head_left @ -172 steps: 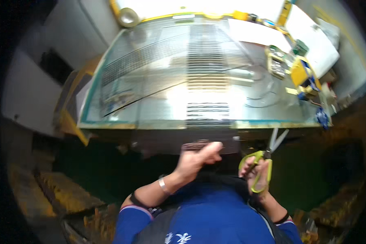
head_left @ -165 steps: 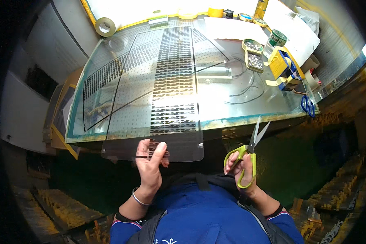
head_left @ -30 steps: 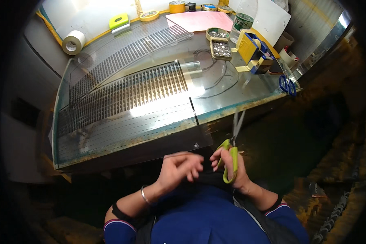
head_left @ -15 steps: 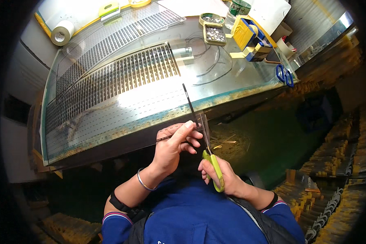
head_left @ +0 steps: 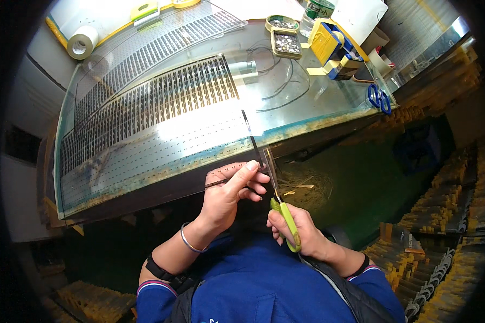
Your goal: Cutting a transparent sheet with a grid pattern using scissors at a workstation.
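A large clear film [head_left: 161, 105] printed with rows of black marks lies over the near left of the glass table. It hangs past the near edge to my left hand [head_left: 226, 188], which pinches its right edge between thumb and fingers. A narrow black strip [head_left: 249, 129] runs along that edge, from the table to my fingertips. My right hand [head_left: 303, 229] is closed around the green handles of a pair of scissors [head_left: 288, 218]. Their blades point away from me, nearly together, beside the black strip. Whether they touch the film is hard to see.
The glass table [head_left: 302, 119] holds another printed film [head_left: 183, 35], small tins [head_left: 285, 44] of metallic bits, a yellow and blue tape dispenser [head_left: 328, 43], blue-handled scissors [head_left: 380, 99], a bottle [head_left: 313, 16] and a white tape roll [head_left: 82, 43]. Stacked yellowish-brown pieces [head_left: 431, 215] stand right.
The scissors' blades and handles have drawn closer together, and my right hand has shifted slightly right. My left hand keeps its hold on the film, almost unmoved.
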The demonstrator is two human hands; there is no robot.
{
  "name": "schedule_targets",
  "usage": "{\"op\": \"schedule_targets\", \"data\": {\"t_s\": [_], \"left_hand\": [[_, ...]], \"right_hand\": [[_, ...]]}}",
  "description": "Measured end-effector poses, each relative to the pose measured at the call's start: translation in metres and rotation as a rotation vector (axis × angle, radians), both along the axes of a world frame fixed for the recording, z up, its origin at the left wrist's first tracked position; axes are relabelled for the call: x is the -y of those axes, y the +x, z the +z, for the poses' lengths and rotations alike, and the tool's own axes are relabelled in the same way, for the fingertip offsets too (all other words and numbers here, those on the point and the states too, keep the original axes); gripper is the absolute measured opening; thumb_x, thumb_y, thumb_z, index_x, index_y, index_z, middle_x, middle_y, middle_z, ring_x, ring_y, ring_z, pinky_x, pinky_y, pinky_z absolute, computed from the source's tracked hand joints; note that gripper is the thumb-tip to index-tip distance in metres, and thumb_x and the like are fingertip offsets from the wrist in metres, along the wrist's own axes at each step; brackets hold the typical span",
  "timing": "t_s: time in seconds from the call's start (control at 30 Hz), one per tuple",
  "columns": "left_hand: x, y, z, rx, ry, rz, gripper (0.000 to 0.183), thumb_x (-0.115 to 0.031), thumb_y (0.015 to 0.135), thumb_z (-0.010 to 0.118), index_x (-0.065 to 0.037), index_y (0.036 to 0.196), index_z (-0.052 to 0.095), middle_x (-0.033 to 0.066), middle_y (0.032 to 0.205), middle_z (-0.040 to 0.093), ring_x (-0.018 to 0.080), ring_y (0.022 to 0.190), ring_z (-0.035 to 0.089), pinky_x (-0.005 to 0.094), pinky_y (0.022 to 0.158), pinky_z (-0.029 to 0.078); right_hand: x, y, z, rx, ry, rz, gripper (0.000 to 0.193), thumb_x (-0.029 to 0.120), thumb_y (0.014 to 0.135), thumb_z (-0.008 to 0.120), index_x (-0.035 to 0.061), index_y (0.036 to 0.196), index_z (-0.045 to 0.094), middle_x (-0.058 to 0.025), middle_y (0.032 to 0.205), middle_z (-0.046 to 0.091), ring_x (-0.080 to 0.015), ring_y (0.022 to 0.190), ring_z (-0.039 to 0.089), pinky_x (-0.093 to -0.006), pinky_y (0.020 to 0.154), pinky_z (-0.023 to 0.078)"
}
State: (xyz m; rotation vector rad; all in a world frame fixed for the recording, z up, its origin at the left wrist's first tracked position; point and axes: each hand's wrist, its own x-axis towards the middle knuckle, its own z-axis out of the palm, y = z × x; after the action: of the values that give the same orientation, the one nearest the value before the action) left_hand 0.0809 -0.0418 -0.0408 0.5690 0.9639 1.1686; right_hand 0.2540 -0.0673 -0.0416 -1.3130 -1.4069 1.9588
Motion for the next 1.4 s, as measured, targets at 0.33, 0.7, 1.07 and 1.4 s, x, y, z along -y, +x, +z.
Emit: {"op": "schedule_targets", "data": {"t_s": [0.33,0.7,1.07,1.4], "left_hand": [[0.001,0.000,-0.001,-0.025,-0.001,0.008,0.021,-0.018,0.086,0.056,0.002,0.092,0.060,0.0097,0.076,0.063,0.0111,0.060,0.060,0.0202,0.053,0.049],[0.001,-0.003,0.001,-0.039,-0.031,-0.021,0.015,-0.013,0.083,0.060,0.001,0.088,0.062,0.0085,0.071,0.062,0.0108,0.056,0.058,0.0203,0.051,0.048],[0.005,-0.004,0.001,-0.034,-0.053,-0.043,0.018,-0.014,0.082,0.062,0.002,0.090,0.063,0.0089,0.072,0.063,0.0111,0.058,0.059,0.0212,0.053,0.050],[-0.007,0.013,0.002,-0.148,0.081,0.047,0.020,-0.022,0.086,0.057,-0.003,0.082,0.061,0.0034,0.069,0.060,0.0066,0.054,0.050,0.0189,0.049,0.041]], "right_hand": [[0.001,-0.001,-0.002,-0.010,0.006,-0.013,0.038,0.041,0.087,0.051,0.0049,0.075,0.050,-0.0008,0.058,0.049,-0.0071,0.049,0.049,-0.0219,0.046,0.040],[0.006,-0.001,-0.006,-0.009,0.042,-0.025,0.038,0.040,0.087,0.053,0.0043,0.073,0.049,-0.0009,0.056,0.048,-0.0070,0.048,0.047,-0.0222,0.045,0.038],[0.005,-0.003,0.002,0.106,0.026,-0.031,0.035,0.035,0.085,0.057,0.0039,0.071,0.050,-0.0011,0.052,0.048,-0.0068,0.044,0.047,-0.0223,0.041,0.037],[0.002,-0.017,-0.032,-0.441,0.106,-0.129,0.045,0.045,0.092,0.033,0.0019,0.102,0.042,-0.0085,0.095,0.045,-0.0149,0.088,0.047,-0.0298,0.075,0.042]]}}
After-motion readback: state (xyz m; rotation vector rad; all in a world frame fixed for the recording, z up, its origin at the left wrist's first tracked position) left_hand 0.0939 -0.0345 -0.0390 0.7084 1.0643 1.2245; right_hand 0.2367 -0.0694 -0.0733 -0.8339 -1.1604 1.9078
